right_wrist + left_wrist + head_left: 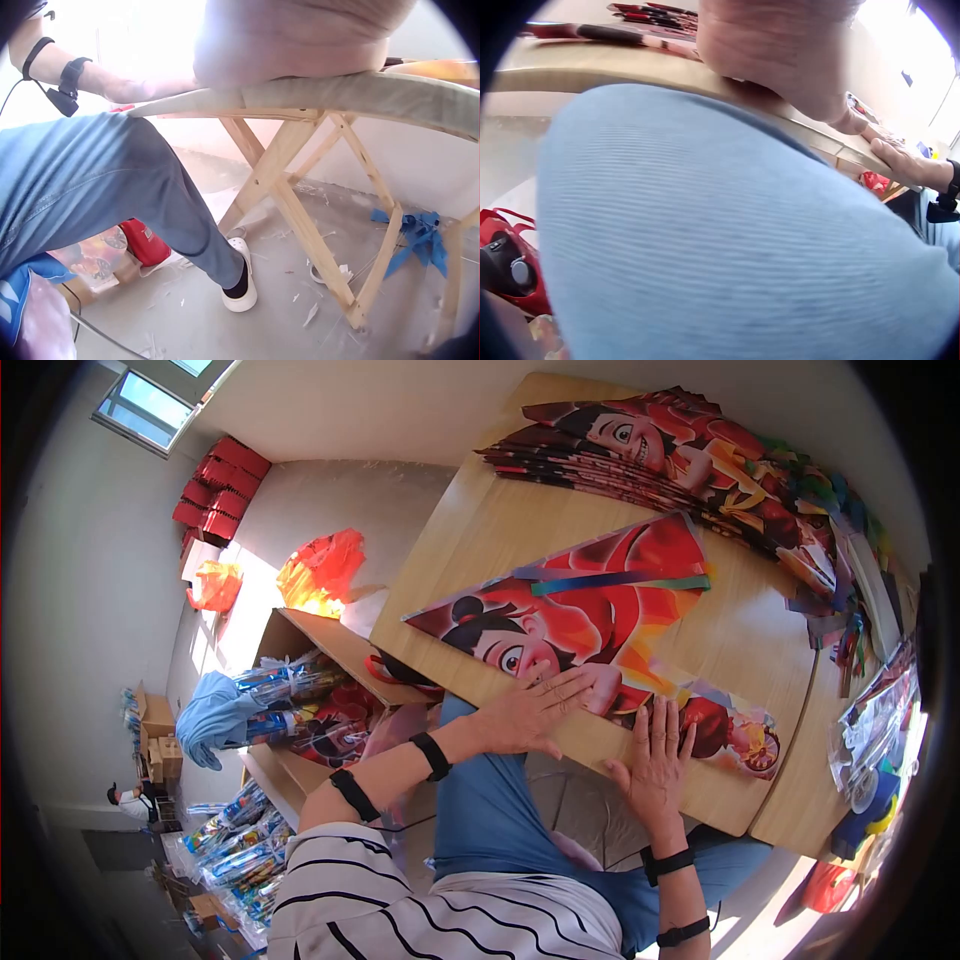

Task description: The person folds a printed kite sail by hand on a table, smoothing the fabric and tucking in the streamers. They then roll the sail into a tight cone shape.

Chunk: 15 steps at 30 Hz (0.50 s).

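Note:
A folded sheet printed with a cartoon child in red lies on the light wooden table, its pointed end toward the left. A blue-green ribbon strip crosses it. My left hand rests on the sheet's near edge beside the printed face, fingers straight. My right hand lies flat near the sheet's narrow right end, fingers extended. In the left wrist view the left hand fills the top, over the table edge. The right hand hides the tabletop in the right wrist view.
Similar printed sheets are stacked at the table's far side. Ribbons and clear plastic lie at the right. Left of the table stands a cardboard box with wrapped bundles. Wooden trestle legs stand under the table.

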Available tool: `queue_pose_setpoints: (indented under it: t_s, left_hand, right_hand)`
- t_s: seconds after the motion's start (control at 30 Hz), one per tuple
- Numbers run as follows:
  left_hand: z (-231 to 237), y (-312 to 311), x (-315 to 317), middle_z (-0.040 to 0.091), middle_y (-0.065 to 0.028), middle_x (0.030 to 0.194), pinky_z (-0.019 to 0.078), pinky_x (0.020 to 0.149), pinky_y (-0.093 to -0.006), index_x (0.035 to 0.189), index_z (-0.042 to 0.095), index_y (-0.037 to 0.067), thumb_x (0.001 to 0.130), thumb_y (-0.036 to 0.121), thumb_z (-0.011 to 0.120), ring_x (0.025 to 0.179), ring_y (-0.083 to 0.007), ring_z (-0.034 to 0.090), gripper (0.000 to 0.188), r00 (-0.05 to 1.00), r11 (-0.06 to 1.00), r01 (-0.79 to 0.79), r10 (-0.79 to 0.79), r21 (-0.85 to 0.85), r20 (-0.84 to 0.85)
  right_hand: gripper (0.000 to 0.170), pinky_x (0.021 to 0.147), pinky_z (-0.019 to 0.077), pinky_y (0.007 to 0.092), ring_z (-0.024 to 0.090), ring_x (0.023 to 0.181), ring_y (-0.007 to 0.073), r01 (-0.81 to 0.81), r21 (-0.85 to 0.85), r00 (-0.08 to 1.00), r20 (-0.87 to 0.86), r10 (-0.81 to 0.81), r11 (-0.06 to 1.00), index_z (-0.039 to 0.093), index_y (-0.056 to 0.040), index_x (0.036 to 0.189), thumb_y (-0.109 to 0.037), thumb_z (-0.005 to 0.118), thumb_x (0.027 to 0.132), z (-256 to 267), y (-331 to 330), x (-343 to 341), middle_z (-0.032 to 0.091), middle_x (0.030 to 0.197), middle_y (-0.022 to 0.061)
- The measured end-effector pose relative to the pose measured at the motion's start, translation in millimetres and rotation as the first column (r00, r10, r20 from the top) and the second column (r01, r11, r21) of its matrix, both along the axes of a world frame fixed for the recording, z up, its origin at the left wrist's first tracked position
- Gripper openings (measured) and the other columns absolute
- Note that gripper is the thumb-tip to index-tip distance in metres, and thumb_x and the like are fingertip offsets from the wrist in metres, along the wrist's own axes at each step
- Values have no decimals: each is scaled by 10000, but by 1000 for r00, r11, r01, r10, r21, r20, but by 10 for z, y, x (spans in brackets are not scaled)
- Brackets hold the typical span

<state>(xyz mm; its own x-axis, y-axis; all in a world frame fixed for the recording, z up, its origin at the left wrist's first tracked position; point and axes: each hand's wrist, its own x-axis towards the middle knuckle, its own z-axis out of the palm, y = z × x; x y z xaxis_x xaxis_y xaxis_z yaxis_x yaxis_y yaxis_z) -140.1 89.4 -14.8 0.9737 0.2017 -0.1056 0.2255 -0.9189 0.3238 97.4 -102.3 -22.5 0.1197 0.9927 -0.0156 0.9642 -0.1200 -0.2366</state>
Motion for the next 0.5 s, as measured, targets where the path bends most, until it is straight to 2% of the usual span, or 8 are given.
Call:
queue_pose_setpoints:
  t_s: [0.13,0.23,0.3,0.5]
  left_hand:
    - [-25,227,-282,196,-134,1786,71,1323,-558,1702,240,57,912,757,500,1662,-298,141,1087,1000,999,-21,21,25,3]
    - [-34,429,-594,199,-134,1785,71,1328,-545,1698,243,52,913,759,493,1659,-302,148,1086,991,990,-131,129,48,46]
    - [-60,513,-819,197,-130,1786,80,1330,-534,1699,242,52,930,731,517,1659,-303,151,1062,971,969,-239,238,65,18]
    - [-58,739,-1346,216,-128,1780,100,1329,-538,1704,217,55,963,705,523,1654,-313,160,1032,871,862,-492,490,127,46]
  right_hand:
    - [956,1305,86,637,188,1646,376,-1,-9,1000,11,1,1000,359,-40,1654,-630,607,943,35,14,-15,254,1761,195]
    - [943,1304,87,637,193,1645,379,-3,-12,1000,31,4,1000,355,-33,1653,-637,572,962,27,23,-19,262,1757,198]
    - [937,1304,88,636,195,1644,380,-7,-18,999,48,8,1000,358,-29,1651,-649,544,974,36,27,-26,266,1755,202]
    - [939,1305,87,630,196,1645,374,-14,-28,998,62,15,1000,361,-28,1649,-680,495,986,32,30,-17,264,1758,196]
